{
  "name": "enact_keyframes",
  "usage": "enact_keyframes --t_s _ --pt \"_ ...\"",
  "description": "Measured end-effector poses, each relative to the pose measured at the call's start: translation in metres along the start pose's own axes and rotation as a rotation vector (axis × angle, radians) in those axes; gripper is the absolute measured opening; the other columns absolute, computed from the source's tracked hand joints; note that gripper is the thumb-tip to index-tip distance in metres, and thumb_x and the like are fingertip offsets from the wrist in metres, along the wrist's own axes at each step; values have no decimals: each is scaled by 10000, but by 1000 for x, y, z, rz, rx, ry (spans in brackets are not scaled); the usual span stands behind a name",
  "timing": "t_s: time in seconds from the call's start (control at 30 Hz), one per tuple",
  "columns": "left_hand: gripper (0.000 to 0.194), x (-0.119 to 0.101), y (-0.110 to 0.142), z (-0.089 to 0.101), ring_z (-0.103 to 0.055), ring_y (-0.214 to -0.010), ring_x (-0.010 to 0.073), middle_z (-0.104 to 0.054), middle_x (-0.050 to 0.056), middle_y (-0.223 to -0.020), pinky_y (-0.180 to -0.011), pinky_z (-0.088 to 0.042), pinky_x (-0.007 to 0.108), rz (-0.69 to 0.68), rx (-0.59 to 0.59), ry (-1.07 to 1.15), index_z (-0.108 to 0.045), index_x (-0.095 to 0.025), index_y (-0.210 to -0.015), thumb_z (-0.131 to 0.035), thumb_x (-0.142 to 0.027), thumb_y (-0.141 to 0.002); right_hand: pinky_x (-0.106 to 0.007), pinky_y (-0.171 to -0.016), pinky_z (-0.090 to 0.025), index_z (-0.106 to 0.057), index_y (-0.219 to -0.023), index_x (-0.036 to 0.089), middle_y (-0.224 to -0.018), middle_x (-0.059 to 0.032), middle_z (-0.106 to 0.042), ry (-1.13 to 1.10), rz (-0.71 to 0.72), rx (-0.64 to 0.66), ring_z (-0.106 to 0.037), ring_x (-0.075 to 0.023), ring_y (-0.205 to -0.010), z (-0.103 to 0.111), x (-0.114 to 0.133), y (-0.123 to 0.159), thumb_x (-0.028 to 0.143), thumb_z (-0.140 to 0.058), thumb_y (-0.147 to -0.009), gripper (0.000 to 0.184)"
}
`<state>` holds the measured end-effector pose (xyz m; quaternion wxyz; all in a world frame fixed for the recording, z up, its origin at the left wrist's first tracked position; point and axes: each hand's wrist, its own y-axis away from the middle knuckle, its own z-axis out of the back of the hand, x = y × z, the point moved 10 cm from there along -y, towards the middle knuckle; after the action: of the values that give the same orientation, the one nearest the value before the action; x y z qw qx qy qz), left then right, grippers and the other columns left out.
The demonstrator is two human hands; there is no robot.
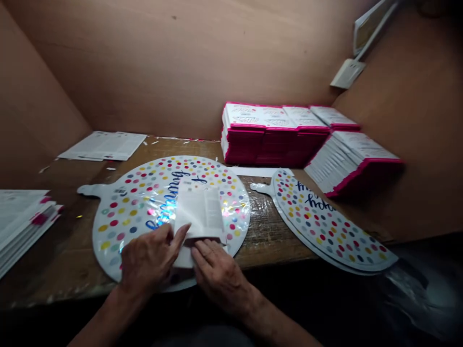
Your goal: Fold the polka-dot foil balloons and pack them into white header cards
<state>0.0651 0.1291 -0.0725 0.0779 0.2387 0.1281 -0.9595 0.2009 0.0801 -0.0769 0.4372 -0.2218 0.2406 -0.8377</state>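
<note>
A polka-dot foil balloon [137, 193], lying flat and uninflated with blue lettering, is on the table in front of me. On top of it rests a small white paper envelope [200, 212] with printing on its upper face; its near end gapes. My left hand [152, 258] grips the envelope's near left corner, thumb on top and the other fingers partly hidden. At the gaping near end, my right hand [219, 272] has its fingers bent and pressed together on the envelope's lower part. What lies under those fingertips is hidden.
Folded dotted balloons [325, 221] overhang the table's front edge at right. Pink-edged stacks of printed packets [278, 140] stand at the back, with a leaning stack [354, 159] beside them. Printed sheets [108, 144] lie back left; another pile [25, 221] is nearer. Walls enclose the table [264, 236].
</note>
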Motion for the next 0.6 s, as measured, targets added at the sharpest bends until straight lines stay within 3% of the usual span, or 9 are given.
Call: enact_keyframes --t_s 0.1,0.2,0.27,0.33,0.4,0.47,0.53,0.6 --pt "379 -35 -2 1 -622 -810 319 -657 140 -792 -674 -464 382 -209 -80 -272 -641 -164 -815 -489 -502 -893 -363 -984 -543 -642 -1095 46 -1119 -162 -703 -114 84 -108 -633 -248 -1128 22 2 10 68 -509 -906 232" --pt "337 -49 -7 -15 -608 -863 319 -649 147 -850 -734 -491 411 -348 -32 -247 -629 -156 -811 -524 -467 -885 -333 -921 -578 -658 -1043 99 -1025 -121 -736 -191 66 -96 -680 -211 -1039 35 -5 22 60 -541 -889 198" --pt "314 -59 -12 -22 -600 -1021 316 -669 156 -1015 -859 -494 430 -452 -32 -138 -649 -150 -928 -480 -414 -924 -326 -891 -586 -655 -1045 132 -995 -101 -742 -223 80 -74 -687 -196 -1017 42 -6 28 63 -533 -884 213" --pt "346 -75 -11 -37 -484 -1275 307 -607 144 -1285 -1036 -421 452 -624 33 -32 -613 -151 -1169 -425 -348 -955 -302 -840 -590 -652 -1033 160 -942 -77 -743 -244 105 -81 -695 -172 -952 50 -7 33 81 -532 -879 211" --pt "403 -88 -3 -61 -370 -1391 296 -529 118 -1420 -1121 -341 471 -765 190 14 -542 -166 -1313 -402 -315 -965 -293 -792 -578 -656 -1017 175 -914 -66 -737 -180 69 -125 -689 -160 -881 59 -14 37 101 -555 -875 189" --pt "414 -92 5 -83 -361 -1400 304 -520 115 -1437 -1138 -307 495 -806 322 8 -533 -174 -1337 -389 -312 -974 -311 -782 -555 -668 -1020 182 -928 -72 -727 -31 -48 -151 -671 -169 -856 63 -30 39 131 -583 -890 163" --pt "417 -92 11 -93 -364 -1398 312 -508 121 -1450 -1142 -286 512 -789 358 -4 -531 -181 -1345 -374 -313 -982 -335 -803 -530 -681 -1021 184 -942 -78 -717 98 -150 -100 -652 -188 -876 59 -46 41 172 -587 -920 138" --pt "423 -91 15 -95 -354 -1404 317 -499 125 -1457 -1144 -272 520 -780 359 -2 -527 -184 -1353 -356 -311 -987 -337 -814 -509 -687 -996 181 -926 -73 -710 141 -159 -18 -635 -192 -875 50 -53 42 211 -568 -950 131"
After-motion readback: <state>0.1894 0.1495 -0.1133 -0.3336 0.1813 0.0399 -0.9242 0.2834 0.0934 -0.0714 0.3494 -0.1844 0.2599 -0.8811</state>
